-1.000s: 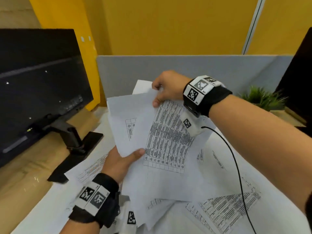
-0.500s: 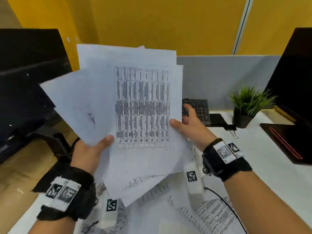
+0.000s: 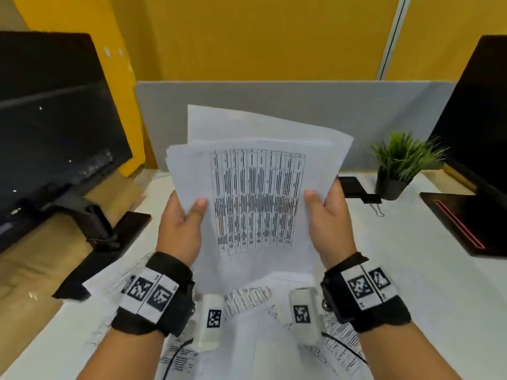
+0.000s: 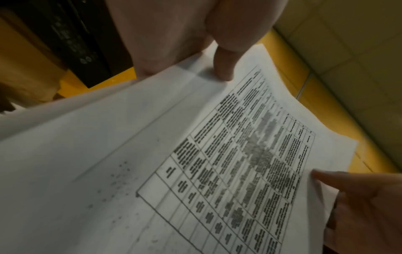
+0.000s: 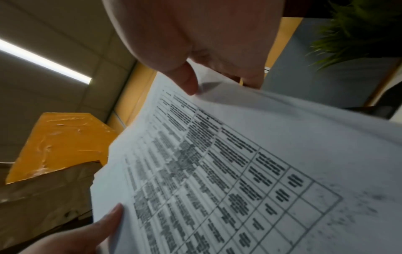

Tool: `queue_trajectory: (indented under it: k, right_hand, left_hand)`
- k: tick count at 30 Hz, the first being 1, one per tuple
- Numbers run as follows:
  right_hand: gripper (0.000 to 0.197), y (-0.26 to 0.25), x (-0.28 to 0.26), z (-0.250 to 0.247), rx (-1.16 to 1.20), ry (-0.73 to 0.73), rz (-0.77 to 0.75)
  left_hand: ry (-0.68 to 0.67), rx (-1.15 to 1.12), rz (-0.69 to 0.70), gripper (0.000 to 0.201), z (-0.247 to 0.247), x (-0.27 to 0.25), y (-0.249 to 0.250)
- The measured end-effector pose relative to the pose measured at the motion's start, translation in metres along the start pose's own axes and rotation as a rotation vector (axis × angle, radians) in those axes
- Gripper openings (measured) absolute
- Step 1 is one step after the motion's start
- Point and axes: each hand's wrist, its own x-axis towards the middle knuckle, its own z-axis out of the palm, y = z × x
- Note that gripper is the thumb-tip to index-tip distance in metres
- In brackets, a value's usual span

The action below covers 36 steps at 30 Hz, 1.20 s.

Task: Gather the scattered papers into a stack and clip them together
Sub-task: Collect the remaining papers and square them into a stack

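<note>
Both hands are up off the white counter point(image 3: 411, 270), holding a loose sheaf of white printed papers point(image 3: 258, 193) upright at the centre of the head view, the front sheet showing a dense black table. Left hand point(image 3: 179, 229) grips the sheaf's edge at 9 o'clock, thumb pressed on the front and fingers behind. Right hand point(image 3: 329, 223) mirrors it at 3 o'clock, thumb on the face, fingers wrapped behind. So each grip is clamped on the papers. The sheets are not squared; edges fan out at the top and left.

From the left wrist camera, the thumb lies on the sheaf point(image 4: 195, 154) near its margin; the right wrist camera shows the same pinch on the other side point(image 5: 239, 163).

More scattered printed sheets point(image 3: 247, 338) lie flat on the counter at 6 o'clock, beneath the wrists. At 3 o'clock, a black binder clip with silver wire handles point(image 3: 373, 201) sits on the counter, just beside a small green plant in a dark pot point(image 3: 397, 171). A dark monitor on a black stand point(image 3: 55, 127) stands at 9 o'clock, a grey partition panel point(image 3: 274, 105) at 12.
</note>
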Motion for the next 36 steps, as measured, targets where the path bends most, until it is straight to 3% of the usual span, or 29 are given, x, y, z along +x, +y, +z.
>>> queue_trajectory:
  k: [5,9,15,17,21,23,25,27,29,32,34,36]
  right_hand:
    - [0.033,-0.017,0.004,-0.003,0.04,-0.006,-0.093]
    - [0.046,-0.004,-0.007,-0.009,0.078,-0.001,-0.016]
    - [0.031,-0.016,-0.009,-0.007,0.059,-0.015,-0.09]
    - [0.034,-0.018,-0.01,-0.01,0.059,0.009,-0.117]
    - [0.051,0.002,-0.026,-0.009,-0.085,-0.015,-0.039]
    - [0.056,0.012,-0.033,-0.006,-0.111,-0.023,0.01]
    - [0.063,0.015,-0.033,-0.007,-0.107,0.073,0.034]
    - [0.073,0.016,-0.034,-0.012,-0.054,0.235,0.094]
    - [0.086,0.022,-0.041,-0.018,0.068,0.289,0.247]
    - [0.108,0.037,-0.054,-0.02,0.433,0.067,0.504]
    - [0.112,0.039,-0.054,-0.024,0.544,-0.001,0.48]
    - [0.093,0.027,-0.045,-0.033,0.466,0.071,0.283]
  left_hand:
    - [0.017,-0.07,0.037,0.027,0.001,0.005,0.019]
    - [-0.028,-0.088,-0.053,0.068,-0.003,-0.006,0.013]
    - [0.002,-0.069,0.047,0.028,-0.002,-0.008,0.026]
    - [0.017,-0.119,0.062,0.028,-0.002,-0.009,0.029]
    - [-0.017,-0.062,-0.013,0.049,0.001,-0.025,0.014]
    - [0.001,-0.015,-0.018,0.039,0.004,-0.028,0.011]
    - [0.047,0.013,0.02,0.024,0.004,-0.026,0.016]
    - [0.108,-0.078,0.035,0.026,0.002,-0.021,0.024]
    - [0.163,-0.312,-0.008,0.031,0.001,-0.018,0.031]
    - [0.142,-0.609,-0.169,0.039,0.009,-0.028,0.033]
    - [0.037,-0.666,-0.27,0.04,0.017,-0.04,0.031]
    - [0.037,-0.578,-0.26,0.047,0.012,-0.044,0.028]
